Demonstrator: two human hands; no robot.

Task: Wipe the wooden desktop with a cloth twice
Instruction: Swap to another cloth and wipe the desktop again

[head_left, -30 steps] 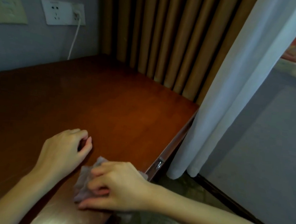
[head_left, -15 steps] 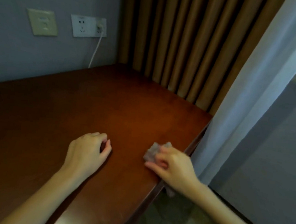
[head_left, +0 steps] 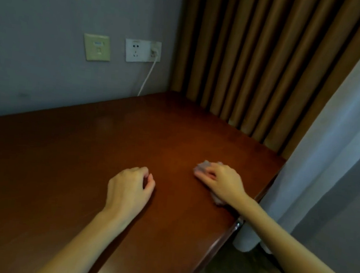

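The dark reddish wooden desktop (head_left: 83,171) fills the lower left of the head view. My right hand (head_left: 220,182) lies on a small crumpled greyish-pink cloth (head_left: 202,166) near the desk's right edge, fingers curled over it and pressing it onto the wood. Most of the cloth is hidden under the hand; bits show at the fingertips and beside the wrist. My left hand (head_left: 129,188) rests on the desktop to the left of it, fingers loosely curled, holding nothing.
A grey wall with a beige plate (head_left: 97,47) and a white socket (head_left: 142,50) with a plugged-in white cable stands behind the desk. Brown curtains (head_left: 258,67) hang at the back right, a white sheer curtain (head_left: 327,150) beside the desk's right edge.
My right hand has slid the cloth away from the near edge, farther along the desk's right side. My left hand has stayed resting in place. The view has tilted up.
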